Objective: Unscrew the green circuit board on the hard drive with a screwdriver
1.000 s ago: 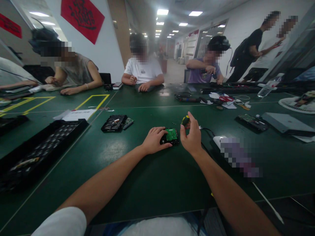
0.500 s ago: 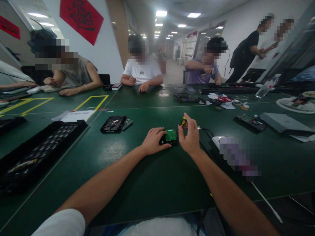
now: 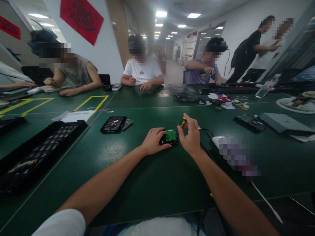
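Note:
On the green table in front of me lies a hard drive (image 3: 171,135), its green circuit board facing up. My left hand (image 3: 155,141) closes over its left side, the fingers along the top edge and the thumb along the near edge. Just right of the drive, my right hand (image 3: 189,135) pinches a screwdriver (image 3: 183,122) by its yellow and black handle. Fingers and palm hide much of the tool, and its tip cannot be made out. A few tiny bits, perhaps screws (image 3: 173,124), lie just beyond the drive.
To the left are a black tray (image 3: 46,154), an opened drive housing (image 3: 113,124) and a loose circuit board (image 3: 127,124). On the right are a phone-like item with a cable (image 3: 218,141), another drive (image 3: 250,122) and a grey metal box (image 3: 286,123). Several people sit or stand beyond.
My right hand and the screwdriver have shifted very slightly. My left hand and the hard drive stay put. In the background, a standing person's arm has risen.

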Demonstrator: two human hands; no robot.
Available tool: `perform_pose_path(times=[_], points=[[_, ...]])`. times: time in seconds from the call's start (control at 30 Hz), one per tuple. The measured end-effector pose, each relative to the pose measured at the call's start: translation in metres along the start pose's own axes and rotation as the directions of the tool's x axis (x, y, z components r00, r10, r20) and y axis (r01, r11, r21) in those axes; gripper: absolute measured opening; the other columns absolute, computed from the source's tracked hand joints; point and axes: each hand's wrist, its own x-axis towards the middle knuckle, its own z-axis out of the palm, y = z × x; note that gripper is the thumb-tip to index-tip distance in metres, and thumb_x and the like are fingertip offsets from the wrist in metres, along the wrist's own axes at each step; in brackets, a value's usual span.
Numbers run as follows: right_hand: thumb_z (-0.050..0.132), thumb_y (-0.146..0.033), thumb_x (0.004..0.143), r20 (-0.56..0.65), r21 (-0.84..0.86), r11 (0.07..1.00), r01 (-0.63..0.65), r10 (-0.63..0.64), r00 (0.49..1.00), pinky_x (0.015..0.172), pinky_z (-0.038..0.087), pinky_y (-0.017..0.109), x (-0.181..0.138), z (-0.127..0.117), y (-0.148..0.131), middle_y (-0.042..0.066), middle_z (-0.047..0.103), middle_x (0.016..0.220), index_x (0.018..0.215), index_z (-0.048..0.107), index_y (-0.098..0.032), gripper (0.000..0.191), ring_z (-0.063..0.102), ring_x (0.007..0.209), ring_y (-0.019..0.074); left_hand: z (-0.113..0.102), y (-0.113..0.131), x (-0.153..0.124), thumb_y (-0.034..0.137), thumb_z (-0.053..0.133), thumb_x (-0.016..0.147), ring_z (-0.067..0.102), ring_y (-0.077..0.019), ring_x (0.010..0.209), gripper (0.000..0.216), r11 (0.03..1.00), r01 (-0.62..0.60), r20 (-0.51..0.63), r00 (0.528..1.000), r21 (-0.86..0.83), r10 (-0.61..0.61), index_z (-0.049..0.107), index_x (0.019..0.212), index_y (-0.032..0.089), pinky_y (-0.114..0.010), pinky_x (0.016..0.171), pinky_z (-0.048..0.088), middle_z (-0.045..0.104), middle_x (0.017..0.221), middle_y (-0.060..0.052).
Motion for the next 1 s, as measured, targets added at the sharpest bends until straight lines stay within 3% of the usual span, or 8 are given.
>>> perform_pose_path(times=[0.1, 0.2, 0.4, 0.63, 0.83, 1.0], points=[[0.054, -0.028, 0.106, 0.017, 0.043, 0.999, -0.006, 0.005, 1.000, 0.094, 0.064, 0.050, -0.0022, 0.0024, 0.0002, 0.017, 0.057, 0.138, 0.165, 0.037, -0.026, 0.062, 0.064, 0.119, 0.0293, -0.0001, 0.0003, 0.0001, 0.073, 0.075, 0.089, 0.054, -0.0383, 0.142, 0.069, 1.000, 0.005, -0.002, 1.000, -0.009, -0.005, 0.064, 0.136, 0.024, -0.059, 0.121, 0.040, 0.059, 0.152, -0.016], [0.055, -0.029, 0.105, 0.005, 0.033, 0.999, -0.004, 0.004, 1.000, 0.094, 0.064, 0.051, -0.0021, 0.0030, 0.0019, 0.018, 0.056, 0.142, 0.164, 0.038, -0.025, 0.062, 0.064, 0.120, 0.0302, -0.0004, 0.0003, 0.0002, 0.073, 0.075, 0.089, 0.054, -0.0386, 0.142, 0.069, 1.000, 0.008, 0.002, 1.000, -0.013, -0.008, 0.064, 0.137, 0.025, -0.060, 0.121, 0.040, 0.058, 0.153, -0.016], [0.062, -0.033, 0.103, -0.008, -0.022, 1.000, 0.009, -0.009, 1.000, 0.090, 0.064, 0.050, 0.0012, 0.0001, 0.0044, 0.013, 0.058, 0.127, 0.156, 0.049, -0.027, 0.055, 0.062, 0.109, 0.0276, -0.0007, 0.0001, 0.0003, 0.073, 0.074, 0.089, 0.055, -0.0380, 0.142, 0.068, 1.000, 0.006, 0.004, 1.000, -0.005, -0.006, 0.064, 0.136, 0.024, -0.060, 0.122, 0.039, 0.059, 0.152, -0.017], [0.053, -0.031, 0.106, 0.015, 0.061, 0.998, -0.024, 0.023, 1.000, 0.093, 0.063, 0.052, -0.0037, 0.0046, 0.0028, 0.019, 0.056, 0.140, 0.163, 0.036, -0.024, 0.060, 0.066, 0.111, 0.0287, 0.0015, -0.0010, 0.0001, 0.073, 0.076, 0.087, 0.055, -0.0378, 0.142, 0.069, 1.000, 0.019, -0.002, 1.000, -0.015, -0.019, 0.064, 0.136, 0.025, -0.060, 0.122, 0.039, 0.059, 0.152, -0.016], [0.065, -0.035, 0.101, -0.022, 0.016, 1.000, -0.025, 0.025, 0.999, 0.088, 0.065, 0.050, -0.0017, 0.0033, 0.0035, 0.015, 0.059, 0.133, 0.156, 0.045, -0.027, 0.060, 0.066, 0.102, 0.0267, 0.0006, -0.0001, 0.0001, 0.071, 0.077, 0.088, 0.055, -0.0382, 0.142, 0.068, 1.000, 0.014, 0.001, 1.000, -0.016, -0.014, 0.064, 0.136, 0.025, -0.060, 0.121, 0.039, 0.059, 0.152, -0.016], [0.063, -0.032, 0.102, 0.002, -0.013, 1.000, -0.012, 0.012, 1.000, 0.088, 0.064, 0.051, 0.0005, 0.0004, 0.0019, 0.013, 0.062, 0.127, 0.159, 0.045, -0.029, 0.061, 0.066, 0.100, 0.0265, -0.0003, -0.0001, 0.0000, 0.071, 0.075, 0.090, 0.055, -0.0381, 0.141, 0.067, 1.000, -0.002, -0.005, 1.000, -0.011, 0.002, 0.064, 0.135, 0.023, -0.060, 0.120, 0.040, 0.059, 0.151, -0.017]])
